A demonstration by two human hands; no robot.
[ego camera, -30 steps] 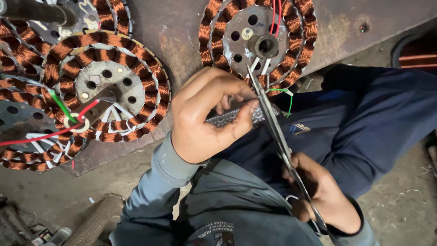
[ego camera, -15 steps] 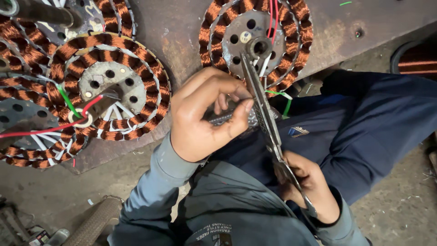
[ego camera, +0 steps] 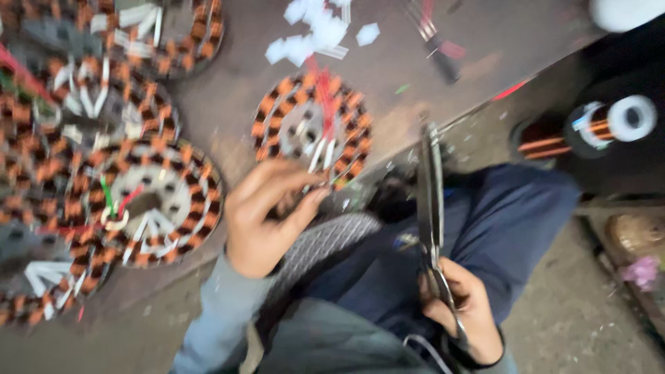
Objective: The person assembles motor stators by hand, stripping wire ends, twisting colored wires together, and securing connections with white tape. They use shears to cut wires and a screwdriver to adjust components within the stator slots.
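Observation:
The view is blurred by motion. My left hand (ego camera: pixel 267 215) pinches the thin white leads hanging from a round copper-wound stator (ego camera: pixel 312 128) at the near edge of the brown workboard (ego camera: pixel 409 69). My right hand (ego camera: pixel 464 308) grips the handles of long steel scissors (ego camera: pixel 431 201), whose blades point up and away, apart from the stator. A grey patterned piece (ego camera: pixel 325 239) lies on my lap under the left hand. My legs are in dark blue trousers (ego camera: pixel 499 221).
Several more copper-wound stators (ego camera: pixel 159 201) with white, red and green leads lie on the board's left side. White paper scraps (ego camera: pixel 315 31) sit at the far edge. A spool of copper wire (ego camera: pixel 596 128) lies at the right, above the dirty floor.
The view has shifted, bringing more of the board into sight. The scissors have drawn away to the right from the stator leads. My left hand has let go of the grey piece and now holds the leads.

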